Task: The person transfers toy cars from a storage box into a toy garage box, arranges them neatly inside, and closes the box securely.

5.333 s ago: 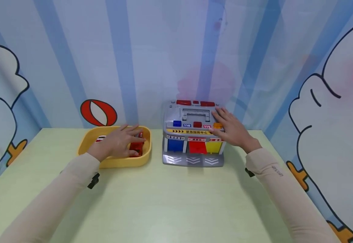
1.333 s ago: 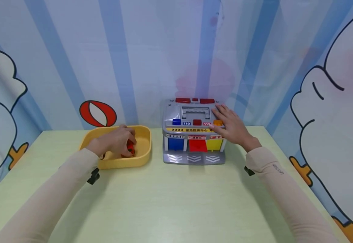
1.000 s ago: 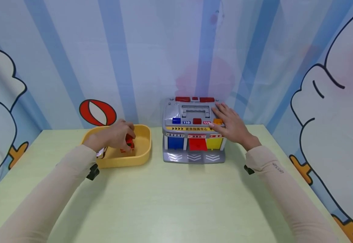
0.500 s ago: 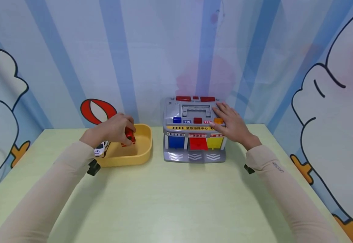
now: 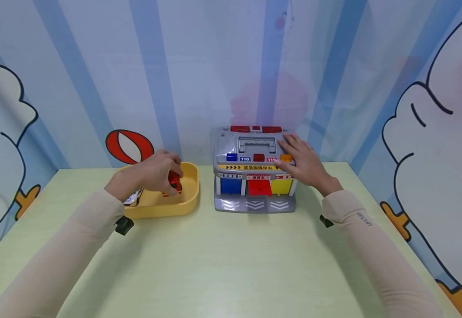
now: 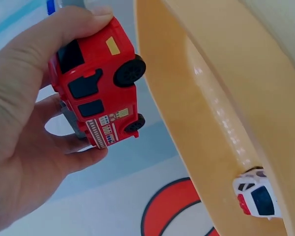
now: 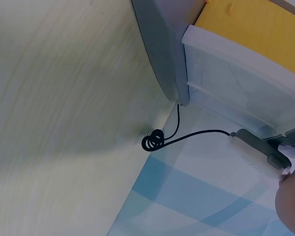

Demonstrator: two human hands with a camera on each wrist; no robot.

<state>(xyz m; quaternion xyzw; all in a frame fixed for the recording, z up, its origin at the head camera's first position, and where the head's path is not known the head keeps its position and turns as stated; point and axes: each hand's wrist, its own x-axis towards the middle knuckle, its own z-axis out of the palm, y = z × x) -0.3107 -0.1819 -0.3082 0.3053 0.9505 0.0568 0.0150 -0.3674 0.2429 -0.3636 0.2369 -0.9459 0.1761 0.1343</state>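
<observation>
My left hand (image 5: 153,172) grips a small red toy fire truck (image 5: 175,181) over the yellow tray (image 5: 167,212). In the left wrist view, thumb and fingers hold the fire truck (image 6: 101,88) by its ends, its wheels towards the tray wall (image 6: 172,113). A white toy police car (image 5: 133,198) lies in the tray's left part, partly hidden by my wrist. My right hand (image 5: 304,165) rests with fingers spread on the right side of the roof of a grey toy rescue station (image 5: 229,143). The station's red middle door (image 5: 259,188) is swung outward; the blue and yellow ones hang down.
The pale table (image 5: 231,260) stretches in front of tray and station. A striped curtain (image 5: 199,88) stands right behind them. In the right wrist view, a coiled black cord (image 7: 155,141) runs beside the station to a small grey and white piece (image 7: 260,152).
My left hand, earlier spread over the tray, has picked up the fire truck, lifted it from the tray floor and shifted slightly right. My right hand has stayed on the station roof.
</observation>
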